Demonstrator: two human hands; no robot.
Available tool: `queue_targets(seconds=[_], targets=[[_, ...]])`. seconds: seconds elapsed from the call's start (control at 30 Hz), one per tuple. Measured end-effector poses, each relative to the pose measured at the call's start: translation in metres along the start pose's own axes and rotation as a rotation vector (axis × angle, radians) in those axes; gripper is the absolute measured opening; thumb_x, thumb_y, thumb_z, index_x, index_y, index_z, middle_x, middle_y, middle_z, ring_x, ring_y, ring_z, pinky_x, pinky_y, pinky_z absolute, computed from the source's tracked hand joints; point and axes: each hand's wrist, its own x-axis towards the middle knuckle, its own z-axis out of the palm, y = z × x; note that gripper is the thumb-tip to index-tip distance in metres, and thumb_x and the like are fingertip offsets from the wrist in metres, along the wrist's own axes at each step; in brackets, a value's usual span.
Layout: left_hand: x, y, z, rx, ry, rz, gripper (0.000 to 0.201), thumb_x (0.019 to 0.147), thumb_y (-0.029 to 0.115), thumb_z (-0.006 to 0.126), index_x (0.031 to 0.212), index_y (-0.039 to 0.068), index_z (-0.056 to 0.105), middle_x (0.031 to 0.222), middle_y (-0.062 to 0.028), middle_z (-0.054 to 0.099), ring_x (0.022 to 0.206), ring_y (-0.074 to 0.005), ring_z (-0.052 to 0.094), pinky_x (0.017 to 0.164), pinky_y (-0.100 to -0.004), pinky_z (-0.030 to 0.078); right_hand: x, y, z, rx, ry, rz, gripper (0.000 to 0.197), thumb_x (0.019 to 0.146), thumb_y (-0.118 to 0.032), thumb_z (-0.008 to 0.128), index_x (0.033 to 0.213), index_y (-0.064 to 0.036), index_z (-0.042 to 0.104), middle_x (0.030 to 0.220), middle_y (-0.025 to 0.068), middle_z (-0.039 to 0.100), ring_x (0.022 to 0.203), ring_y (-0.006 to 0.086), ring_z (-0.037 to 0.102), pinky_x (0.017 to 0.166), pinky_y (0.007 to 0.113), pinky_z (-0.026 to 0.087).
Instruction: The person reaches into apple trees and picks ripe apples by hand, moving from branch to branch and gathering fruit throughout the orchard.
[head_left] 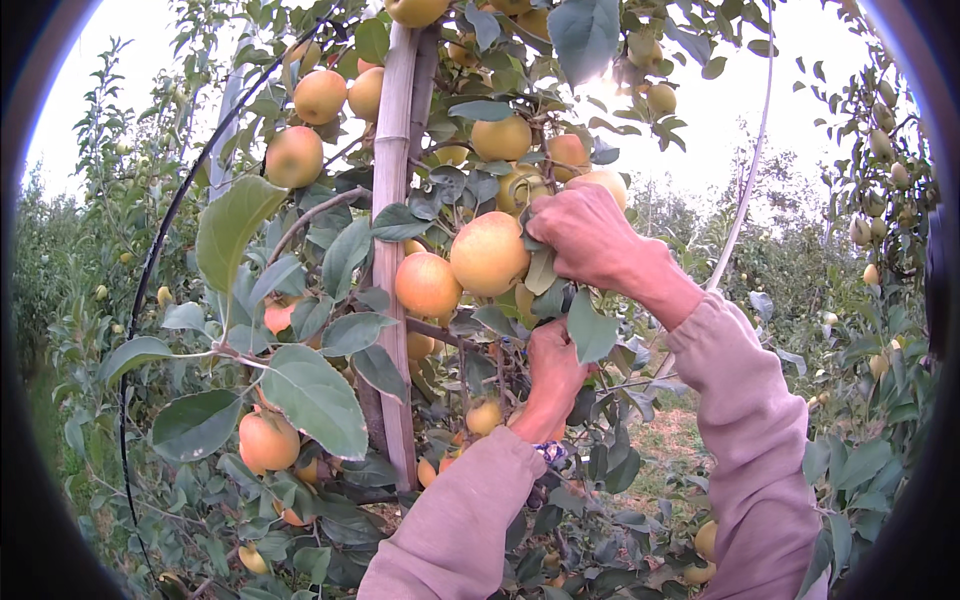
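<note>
- Amid a fruit-laden tree, a person's right hand (pixel 585 232) curls inward just beside a large yellow-orange fruit (pixel 490 254); the fingertips are out of sight, so whether they grip anything cannot be told.
- The left hand (pixel 555 370) bends into the foliage below it, its fingers partly screened by a broad green leaf (pixel 592 326); its hold, too, cannot be told.
- The work appears to be midway at this spot: both hands are in place among the leaves, yet neither shows a loose fruit.
- Much looks left on the tree: the large fruit hangs right of the bamboo pole (pixel 393 160), a redder neighbor (pixel 428 285) sits close at its left, and a paler fruit (pixel 608 183) shows behind the right hand.
- More hang around, among them a low fruit (pixel 268 441) at left and a rounded pair (pixel 320 97) of fruits near the top.
- Leaves crowd the reach; the pole stands left of both hands, and a large foreground leaf (pixel 315 400) covers part of the lower branches.
- A black line (pixel 165 230) arcs down the left side, while a pale rod (pixel 745 200) slants behind the right arm.
</note>
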Motion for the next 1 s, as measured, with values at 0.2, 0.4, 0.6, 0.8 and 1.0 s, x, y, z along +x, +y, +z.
queue_targets(seconds=[0.2, 0.4, 0.6, 0.8, 1.0], targets=[[-0.003, 0.005, 0.003, -0.022, -0.025, -0.039, 0.008, 0.096, 0.011, 0.056, 0.098, 0.006, 0.063, 0.070, 0.0021, 0.059, 0.053, -0.0042, 0.050, 0.048, -0.0199, 0.038, 0.013, 0.032, -0.017, -0.055, 0.290, 0.105, 0.026, 0.063, -0.001, 0.066, 0.088, -0.0079, 0.071, 0.085, 0.0101, 0.064, 0.077, 0.0289, 0.062, 0.071, 0.038, 0.045], [-0.002, -0.007, 0.011, -0.070, -0.059, -0.084, 0.013, 0.099, 0.019, 0.054, 0.100, 0.009, 0.062, 0.070, 0.0051, 0.056, 0.055, -0.0032, 0.048, 0.049, -0.0191, 0.036, 0.036, 0.049, -0.006, 0.028, 0.096, 0.262, 0.032, 0.063, -0.005, 0.073, 0.094, -0.0101, 0.073, 0.087, 0.0119, 0.069, 0.082, 0.0332, 0.064, 0.072, 0.041, 0.049], [-0.013, 0.019, -0.014, -0.076, -0.040, -0.052, 0.017, 0.099, 0.020, 0.053, 0.103, 0.007, 0.062, 0.068, 0.0038, 0.056, 0.055, -0.0036, 0.049, 0.049, -0.0197, 0.037, 0.046, 0.013, -0.025, 0.132, 0.098, 0.097, 0.026, 0.066, -0.010, 0.072, 0.093, -0.0116, 0.073, 0.087, 0.0125, 0.068, 0.085, 0.0350, 0.065, 0.072, 0.044, 0.050], [-0.003, 0.002, -0.001, 0.034, -0.009, -0.040, 0.009, 0.091, 0.010, 0.060, 0.098, 0.005, 0.065, 0.071, -0.0007, 0.063, 0.056, -0.0080, 0.057, 0.045, -0.0248, 0.043, 0.055, 0.014, 0.000, 0.079, 0.112, 0.198, 0.017, 0.070, -0.019, 0.071, 0.084, -0.0086, 0.069, 0.074, 0.0129, 0.064, 0.077, 0.0353, 0.063, 0.065, 0.045, 0.047], [-0.005, 0.007, -0.005, -0.026, -0.005, -0.025, 0.022, 0.091, 0.007, 0.060, 0.113, 0.007, 0.058, 0.080, -0.0009, 0.060, 0.060, -0.0089, 0.058, 0.044, -0.0243, 0.043, 0.055, -0.007, -0.002, -0.079, 0.036, 0.225, 0.029, 0.065, -0.003, 0.069, 0.094, -0.0032, 0.069, 0.084, 0.0167, 0.068, 0.086, 0.0356, 0.065, 0.072, 0.044, 0.051]])
